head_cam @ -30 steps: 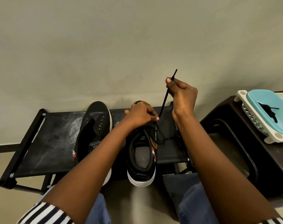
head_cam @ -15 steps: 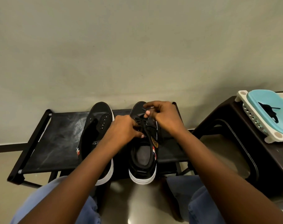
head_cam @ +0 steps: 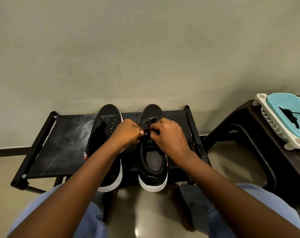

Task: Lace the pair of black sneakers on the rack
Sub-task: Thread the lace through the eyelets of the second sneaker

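**Both hands at the eyelets of the right-hand sneaker**

Head view: you look down at a low black rack (head_cam: 60, 143) set against a plain wall. Two black sneakers with white soles stand on it side by side, toes to the wall. The left sneaker (head_cam: 104, 127) has bare eyelets. Your left hand (head_cam: 127, 133) and right hand (head_cam: 168, 134) meet over the right sneaker (head_cam: 152, 162), fingers curled, pinching its black lace (head_cam: 150, 121) at an eyelet. Small markings on the shoes are too blurred to read. On your right, a dark stool (head_cam: 259, 145) carries a white basket (head_cam: 272, 124) with a pale blue tub (head_cam: 289, 110) inside; a second black lace (head_cam: 290, 115) lies in the tub.
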